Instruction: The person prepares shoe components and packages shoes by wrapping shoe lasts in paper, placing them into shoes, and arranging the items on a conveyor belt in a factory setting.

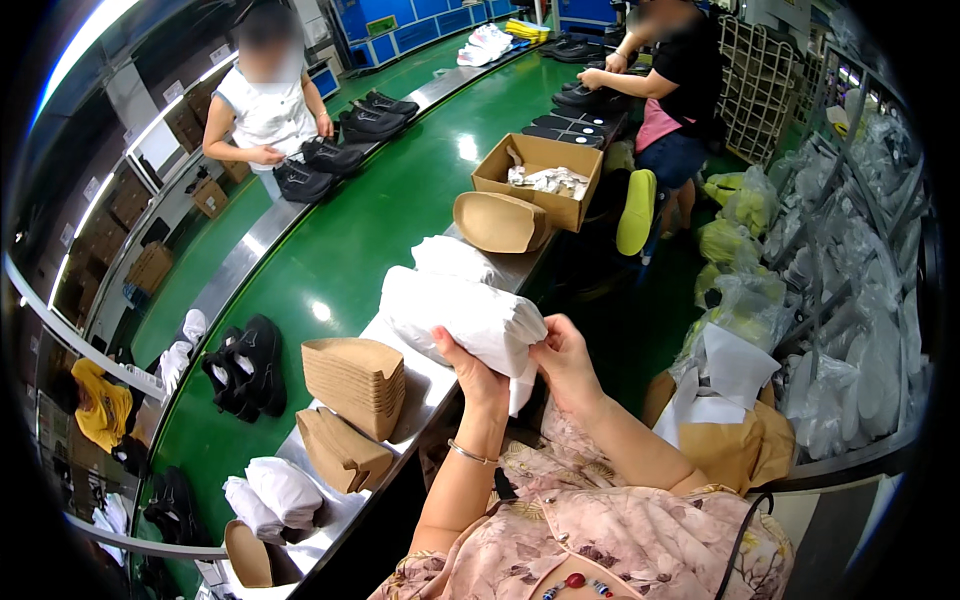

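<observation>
Both hands held white paper-wrapped bundle (pixel 462 315) | left hand (pixel 472 372) fingers gripped beneath, right hand (pixel 562 358) fingers pinched its near end | long axis pointed away-left, above brown cardboard stack (pixel 355 382).

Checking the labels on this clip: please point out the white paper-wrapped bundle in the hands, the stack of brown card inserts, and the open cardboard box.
white paper-wrapped bundle (pixel 455 310), head view, middle of wrapping.
stack of brown card inserts (pixel 355 380), head view, front face.
open cardboard box (pixel 535 195), head view, front wall.

One head-worn fisheye view looks down from close above the person's hands, facing along a green conveyor belt (pixel 330 240) toward twelve o'clock.
</observation>
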Demonstrator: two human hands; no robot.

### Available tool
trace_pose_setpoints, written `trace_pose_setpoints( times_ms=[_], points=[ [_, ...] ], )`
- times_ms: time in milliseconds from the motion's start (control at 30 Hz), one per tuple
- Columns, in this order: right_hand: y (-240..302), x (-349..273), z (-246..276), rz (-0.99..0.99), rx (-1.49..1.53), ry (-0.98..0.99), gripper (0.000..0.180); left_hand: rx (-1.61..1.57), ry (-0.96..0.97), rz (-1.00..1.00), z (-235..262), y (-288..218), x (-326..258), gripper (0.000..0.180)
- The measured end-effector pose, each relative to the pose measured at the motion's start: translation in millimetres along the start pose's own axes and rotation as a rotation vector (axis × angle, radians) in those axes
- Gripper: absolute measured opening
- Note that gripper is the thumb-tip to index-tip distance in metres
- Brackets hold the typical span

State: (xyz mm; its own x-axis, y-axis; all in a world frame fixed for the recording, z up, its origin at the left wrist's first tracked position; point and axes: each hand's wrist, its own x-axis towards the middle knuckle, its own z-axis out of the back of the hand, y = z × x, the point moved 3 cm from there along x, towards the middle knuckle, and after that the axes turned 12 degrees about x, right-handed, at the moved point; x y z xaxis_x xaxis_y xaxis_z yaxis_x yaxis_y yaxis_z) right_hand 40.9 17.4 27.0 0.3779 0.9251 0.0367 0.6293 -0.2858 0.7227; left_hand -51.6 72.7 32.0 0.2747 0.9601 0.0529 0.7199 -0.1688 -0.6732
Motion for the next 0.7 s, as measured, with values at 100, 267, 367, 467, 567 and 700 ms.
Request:
trace_pose_setpoints(
  times_ms=[100,267,367,467,567,700],
  points=[
    [12.7,9.0,10.6,0.104,-0.560,-0.012,0.034,0.081,-0.028,-0.009,-17.3,-15.3,-8.7,0.083],
    [16.9,0.3,-15.1,-0.204,0.323,0.103,0.037,0.168,-0.024,-0.068,1.5,-14.8,-0.1,0.092],
    [20.3,-5.8,-23.9,-0.414,0.728,0.309,0.048,0.132,0.013,-0.059,17.3,-15.8,3.7,0.095],
    [5.5,-11.8,-33.6,-0.495,0.823,0.137,0.039,0.026,0.049,-0.029,31.8,-13.3,-4.7,0.096],
    [2.9,-12.3,-10.3,-0.357,0.716,0.026,0.036,0.076,0.068,-0.034,25.4,-7.6,-17.2,0.092],
    [5.3,-16.9,-18.4,-0.560,0.997,0.228,0.050,0.244,0.215,-0.141,18.3,-27.5,-35.9,0.084]
  ],
)
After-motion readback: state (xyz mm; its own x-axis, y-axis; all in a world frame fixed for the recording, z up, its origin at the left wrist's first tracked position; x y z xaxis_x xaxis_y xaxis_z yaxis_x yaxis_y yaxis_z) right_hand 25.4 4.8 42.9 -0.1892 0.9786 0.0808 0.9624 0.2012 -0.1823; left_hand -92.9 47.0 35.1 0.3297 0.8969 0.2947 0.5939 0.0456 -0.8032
